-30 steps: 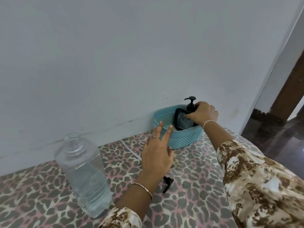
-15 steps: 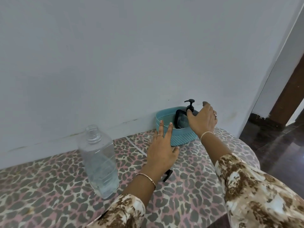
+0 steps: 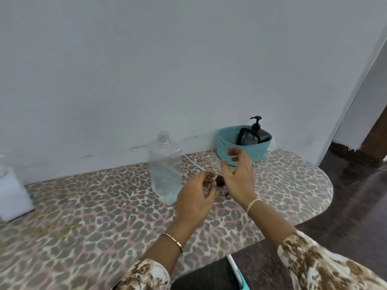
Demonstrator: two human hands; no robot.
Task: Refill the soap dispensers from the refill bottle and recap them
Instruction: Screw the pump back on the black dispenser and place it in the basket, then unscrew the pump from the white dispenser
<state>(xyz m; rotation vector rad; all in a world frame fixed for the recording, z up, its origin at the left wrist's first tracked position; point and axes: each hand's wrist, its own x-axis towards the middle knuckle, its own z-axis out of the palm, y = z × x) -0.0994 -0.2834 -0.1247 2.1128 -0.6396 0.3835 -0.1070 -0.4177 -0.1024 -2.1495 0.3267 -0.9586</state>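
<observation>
A clear refill bottle [image 3: 165,170] stands uncapped on the leopard-print table [image 3: 83,206], partly filled with clear liquid. At the back right a black pump dispenser [image 3: 256,133] with its pump on sits in a blue basket [image 3: 257,152]. A small black cap piece [image 3: 219,181] lies on the table between my hands. My left hand [image 3: 196,199] hovers just short of it with loosely curled fingers and nothing visible in them. My right hand [image 3: 238,174] is open in front of the basket, fingers spread, touching nothing.
A white container [image 3: 10,195] stands at the far left edge against the wall. The table's rounded right end [image 3: 326,185] drops to a dark floor. A white and teal object [image 3: 236,271] pokes out below the table's front edge.
My right hand let go of the dispenser in the basket and drew back. My left hand lifted off the table. The view pulled back, showing more of the table and the white container.
</observation>
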